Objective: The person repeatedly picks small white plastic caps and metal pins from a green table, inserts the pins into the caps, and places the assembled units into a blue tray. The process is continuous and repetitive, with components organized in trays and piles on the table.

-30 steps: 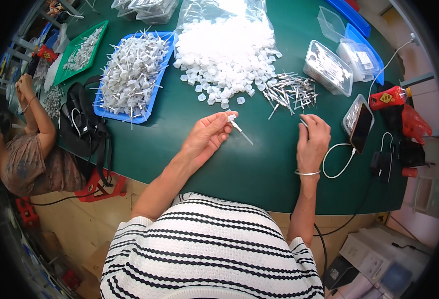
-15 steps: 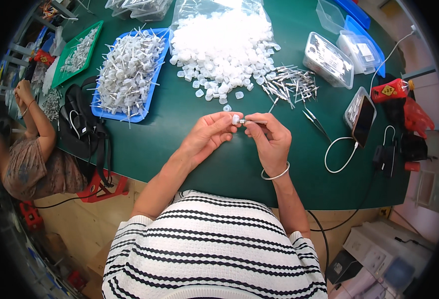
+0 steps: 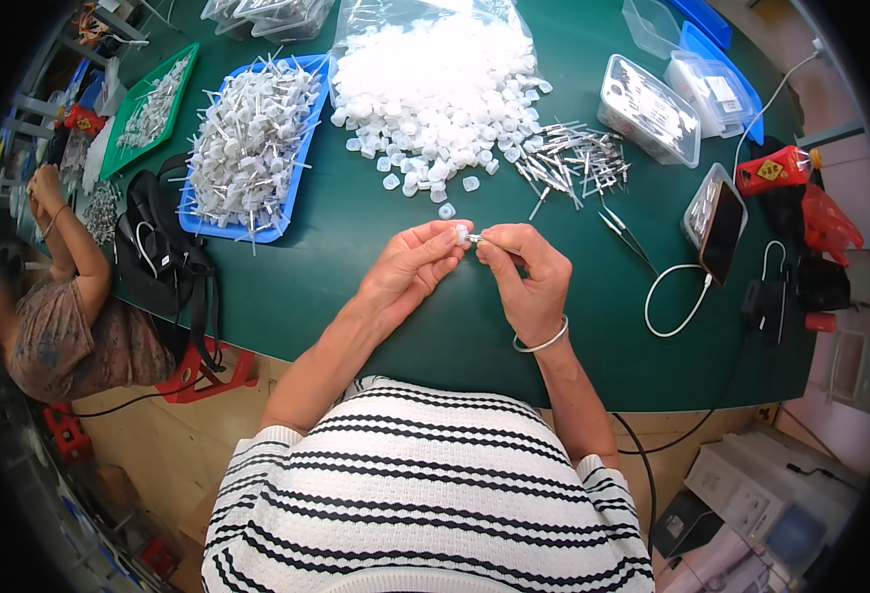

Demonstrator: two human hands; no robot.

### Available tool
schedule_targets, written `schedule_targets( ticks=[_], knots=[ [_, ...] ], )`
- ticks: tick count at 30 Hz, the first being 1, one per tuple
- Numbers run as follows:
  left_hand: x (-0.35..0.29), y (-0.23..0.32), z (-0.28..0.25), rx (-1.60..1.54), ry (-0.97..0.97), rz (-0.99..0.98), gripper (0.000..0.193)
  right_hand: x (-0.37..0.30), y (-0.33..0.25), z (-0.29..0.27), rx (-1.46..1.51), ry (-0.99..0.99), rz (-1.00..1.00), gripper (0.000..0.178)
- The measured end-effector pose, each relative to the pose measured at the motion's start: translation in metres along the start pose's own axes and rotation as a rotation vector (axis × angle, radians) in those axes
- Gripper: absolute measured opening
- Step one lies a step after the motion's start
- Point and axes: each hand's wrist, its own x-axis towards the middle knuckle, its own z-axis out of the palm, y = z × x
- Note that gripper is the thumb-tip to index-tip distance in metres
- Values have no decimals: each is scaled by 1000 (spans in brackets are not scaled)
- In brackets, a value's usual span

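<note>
Between thumb and fingers, my left hand (image 3: 410, 269) pinches a small translucent white plastic cap (image 3: 462, 234). My right hand (image 3: 529, 277) grips a thin metal pin (image 3: 475, 238), whose end meets the cap; how deep it sits inside cannot be made out. Just beyond my fingertips a single loose cap (image 3: 447, 211) lies on the green table (image 3: 405, 366). Farther off is a big heap of white caps (image 3: 435, 109), spilling from a clear plastic bag. A pile of metal pins (image 3: 578, 163) lies to the right of that heap.
A blue tray (image 3: 275, 233) holds caps with pins in them; a green tray (image 3: 168, 128) stands farther left. Tweezers (image 3: 627, 237), a phone (image 3: 721, 242) on a cable and clear boxes (image 3: 649, 109) lie to the right. A co-worker (image 3: 79, 316) sits at the left beside a black bag (image 3: 163, 247).
My right hand has shifted slightly left and its fingers have closed nearer to the cap, so less of the pin shows. My left hand stays nearly in place.
</note>
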Motion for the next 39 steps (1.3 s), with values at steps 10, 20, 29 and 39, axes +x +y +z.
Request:
schedule_targets(
  ticks=[10, 20, 29, 39],
  knots=[
    [-2, -4, 3, 51, 28, 82, 27, -4, 2, 4, -59, 5, -33, 10],
    [-9, -7, 18, 455, 53, 456, 27, 12, -16, -17, -357, -235, -81, 7],
    [-9, -7, 12, 465, -62, 446, 21, 4, -10, -18, 44, -287, 289, 12],
    [-10, -17, 18, 585, -112, 635, 20, -4, -5, -9, -24, -185, 177, 15]
  ],
)
